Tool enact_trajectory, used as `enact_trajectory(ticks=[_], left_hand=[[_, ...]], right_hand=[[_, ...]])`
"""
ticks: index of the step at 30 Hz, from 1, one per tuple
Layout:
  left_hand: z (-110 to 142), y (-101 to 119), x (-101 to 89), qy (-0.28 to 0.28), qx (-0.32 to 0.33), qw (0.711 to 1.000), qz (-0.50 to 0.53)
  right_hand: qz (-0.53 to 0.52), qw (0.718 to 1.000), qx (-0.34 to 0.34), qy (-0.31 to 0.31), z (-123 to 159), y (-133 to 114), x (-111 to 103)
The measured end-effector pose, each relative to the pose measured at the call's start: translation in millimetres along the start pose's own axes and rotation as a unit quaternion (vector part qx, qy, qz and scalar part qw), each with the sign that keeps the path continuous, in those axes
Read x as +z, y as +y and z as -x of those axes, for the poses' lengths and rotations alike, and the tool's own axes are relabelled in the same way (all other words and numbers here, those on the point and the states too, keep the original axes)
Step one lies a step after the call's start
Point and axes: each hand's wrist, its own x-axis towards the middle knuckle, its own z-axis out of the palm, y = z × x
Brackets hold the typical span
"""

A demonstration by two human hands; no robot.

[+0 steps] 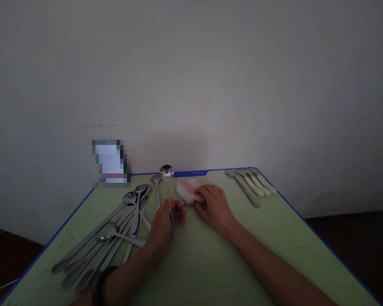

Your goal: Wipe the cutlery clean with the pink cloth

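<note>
My left hand [166,217] is closed round the handle of a metal spoon [167,172]. The spoon's round bowl points up toward the wall, and the handle's end shows below my fingers. Just to the right, my right hand [214,207] has its fingers closed on a folded pink and white cloth [187,191]. The cloth is apart from the spoon's bowl. Another spoon [156,180] lies on the table immediately left of the held one, its lower handle hidden behind my left hand.
A loose pile of metal spoons and other long cutlery [115,233] covers the table's left side. Several forks [252,180], some with white handles, lie at the back right beside a metal-handled piece [244,189]. A blurred-out upright phone-like object [111,163] leans by the wall [191,85].
</note>
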Motion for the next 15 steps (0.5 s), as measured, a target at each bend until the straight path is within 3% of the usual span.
enact_trajectory(ticks=[3,9,15], left_hand=[[-1.0,0.3,0.2,0.044,-0.01,0.999,0.014],[-1.9,-0.4,2.0,0.01,-0.023,0.999,0.022],[-0.8,-1.0,2.3,0.02,-0.025,0.999,0.03]], right_hand=[[0.012,0.999,0.018,0.03,-0.9,-1.1,-2.2],[-0.008,1.0,0.014,0.006,1.4,-4.2,-3.6],[-0.009,1.0,-0.021,-0.007,1.7,-3.6,-1.9]])
